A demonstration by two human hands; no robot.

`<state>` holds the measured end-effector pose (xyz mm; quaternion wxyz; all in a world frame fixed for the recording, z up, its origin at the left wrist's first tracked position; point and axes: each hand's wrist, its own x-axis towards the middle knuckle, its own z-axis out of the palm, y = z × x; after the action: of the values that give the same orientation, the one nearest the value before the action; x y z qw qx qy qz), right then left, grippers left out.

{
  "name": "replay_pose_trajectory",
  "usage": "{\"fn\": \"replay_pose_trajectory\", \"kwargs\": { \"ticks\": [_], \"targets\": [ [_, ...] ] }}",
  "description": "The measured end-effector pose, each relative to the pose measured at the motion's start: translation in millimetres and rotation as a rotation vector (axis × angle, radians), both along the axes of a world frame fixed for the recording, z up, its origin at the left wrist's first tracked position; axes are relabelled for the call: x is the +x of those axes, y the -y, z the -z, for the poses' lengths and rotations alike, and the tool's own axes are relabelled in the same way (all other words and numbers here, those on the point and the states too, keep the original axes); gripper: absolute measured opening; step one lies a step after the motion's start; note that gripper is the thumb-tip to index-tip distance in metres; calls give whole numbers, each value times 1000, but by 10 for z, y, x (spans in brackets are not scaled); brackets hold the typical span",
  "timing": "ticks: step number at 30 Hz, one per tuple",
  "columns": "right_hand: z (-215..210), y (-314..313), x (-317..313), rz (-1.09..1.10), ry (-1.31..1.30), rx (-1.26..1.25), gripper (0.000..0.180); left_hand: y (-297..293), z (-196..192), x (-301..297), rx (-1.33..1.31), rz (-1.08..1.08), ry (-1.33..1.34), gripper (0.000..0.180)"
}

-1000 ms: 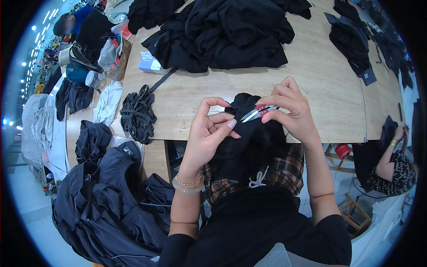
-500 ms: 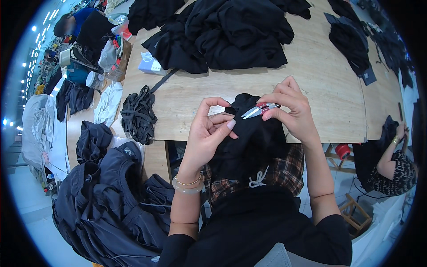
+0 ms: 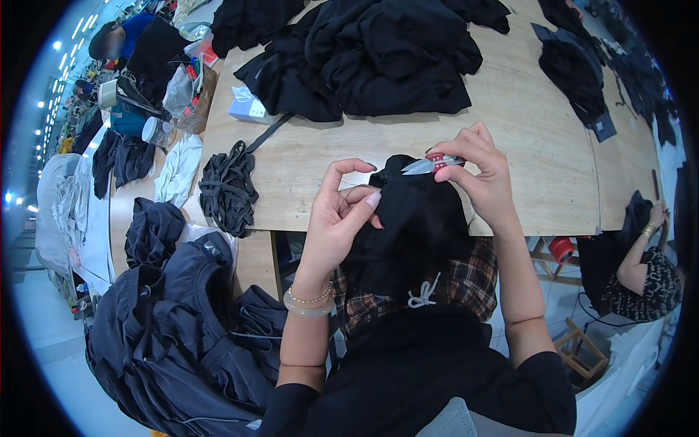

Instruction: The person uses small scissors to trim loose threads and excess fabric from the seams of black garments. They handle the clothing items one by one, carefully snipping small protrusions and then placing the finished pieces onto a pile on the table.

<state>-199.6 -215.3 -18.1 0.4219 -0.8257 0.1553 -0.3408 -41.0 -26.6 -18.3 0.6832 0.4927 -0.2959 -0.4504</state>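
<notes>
A black garment (image 3: 415, 226) hangs over the table's front edge and down to my lap. My left hand (image 3: 342, 211) pinches its upper left part between thumb and fingers. In my right hand (image 3: 480, 171) is a pair of red-handled thread snips (image 3: 439, 162), held between thumb and fingers. Their silver blades point left and lie against the top of the black cloth. The blades look closed together. Whether a thread lies between them is too small to tell.
Black garments (image 3: 393, 58) are heaped at the back of the wooden table (image 3: 524, 146). A tissue box (image 3: 250, 108) and a bundle of dark strips (image 3: 228, 188) lie to the left. Dark clothing (image 3: 182, 328) is piled at lower left. Another person's arm (image 3: 637, 262) shows at right.
The snips have moved slightly right and up, and their blades, apart before, now look together. My right hand has turned a little. My left hand stays nearly in place on the cloth.
</notes>
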Motion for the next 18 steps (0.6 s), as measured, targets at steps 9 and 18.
{"fn": "replay_pose_trajectory", "kwargs": {
  "ticks": [9, 18],
  "targets": [
    [-58, -94, 4, -60, -58, -123, 28, 27, -56, -62, 54, -68, 25, 39],
    [-65, -92, -2, -16, 6, -28, 27, 1, -64, -57, 38, -63, -7, 40]
  ]
}}
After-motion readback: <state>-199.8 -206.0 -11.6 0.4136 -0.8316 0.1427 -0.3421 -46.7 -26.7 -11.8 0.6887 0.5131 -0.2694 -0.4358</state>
